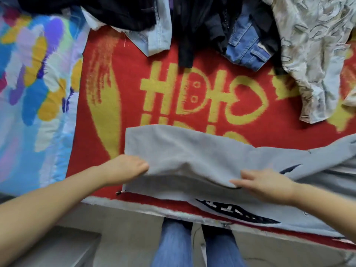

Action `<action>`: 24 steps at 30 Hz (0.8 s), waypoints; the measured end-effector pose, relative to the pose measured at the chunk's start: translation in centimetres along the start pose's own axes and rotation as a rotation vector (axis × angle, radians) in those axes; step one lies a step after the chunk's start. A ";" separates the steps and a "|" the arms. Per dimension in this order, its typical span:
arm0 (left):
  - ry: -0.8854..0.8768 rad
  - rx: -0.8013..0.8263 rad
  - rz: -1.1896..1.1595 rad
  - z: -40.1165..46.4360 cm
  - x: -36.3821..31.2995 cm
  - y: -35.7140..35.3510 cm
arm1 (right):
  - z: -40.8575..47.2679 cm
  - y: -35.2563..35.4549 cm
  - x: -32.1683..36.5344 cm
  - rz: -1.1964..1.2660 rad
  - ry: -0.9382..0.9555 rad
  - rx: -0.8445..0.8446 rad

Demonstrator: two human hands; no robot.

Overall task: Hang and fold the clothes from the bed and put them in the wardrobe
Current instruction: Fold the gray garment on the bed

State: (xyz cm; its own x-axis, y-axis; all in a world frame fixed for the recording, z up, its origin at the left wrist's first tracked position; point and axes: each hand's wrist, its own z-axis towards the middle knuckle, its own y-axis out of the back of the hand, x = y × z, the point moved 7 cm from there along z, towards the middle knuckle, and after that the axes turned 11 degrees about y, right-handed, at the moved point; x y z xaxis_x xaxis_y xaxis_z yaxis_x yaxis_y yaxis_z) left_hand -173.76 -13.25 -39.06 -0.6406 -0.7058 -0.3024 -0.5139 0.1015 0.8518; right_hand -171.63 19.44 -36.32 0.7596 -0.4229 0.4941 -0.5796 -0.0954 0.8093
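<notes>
Both of your hands are on the grey sweatshirt [192,160], which lies on the red and yellow blanket [134,83] at the near edge of the bed, its long axis running left to right across your view, with one sleeve trailing off to the right. Your left hand [125,168] has its fingers tucked under the folded-over upper layer and out of sight, so you cannot tell how tightly that grip closes, though it lifts the cloth's edge. Your right hand [264,182] rests on top of the sweatshirt with fingers fairly straight and spread, pressing the fabric rather than grasping it. Farther back lies a pile of clothes [212,26], well apart from the sweatshirt.
</notes>
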 end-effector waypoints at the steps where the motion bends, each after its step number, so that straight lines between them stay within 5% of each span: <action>1: -0.006 0.058 0.036 -1.1 -0.6 -1.6 | 0.0 -2.0 1.0 0.034 -0.008 0.088; 7: 0.177 0.655 0.291 -1.8 -1.6 -10.8 | 0.0 -10.8 4.2 0.226 -0.085 0.471; 10: 0.191 0.477 0.267 4.6 -5.4 -8.3 | -4.0 -10.8 1.7 0.122 -0.095 0.390; 16: 0.105 0.108 0.069 18.8 -20.4 -1.7 | -21.1 -2.5 -15.2 -0.091 -0.650 -0.025; 20: 0.273 0.045 -0.148 27.2 -29.9 -2.9 | -29.6 -2.6 -24.4 -0.191 -0.923 0.207; 24: 0.536 0.126 -0.111 30.9 -34.6 -6.3 | -31.0 -5.6 -26.5 -0.247 -0.830 0.378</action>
State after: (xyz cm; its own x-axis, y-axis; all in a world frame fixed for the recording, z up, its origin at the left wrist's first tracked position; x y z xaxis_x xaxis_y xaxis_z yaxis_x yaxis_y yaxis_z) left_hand -165.98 32.22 -47.19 -0.2159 -0.9713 -0.0999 -0.6473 0.0657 0.7594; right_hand -179.37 59.07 -44.06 0.5052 -0.8442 -0.1792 -0.5983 -0.4923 0.6322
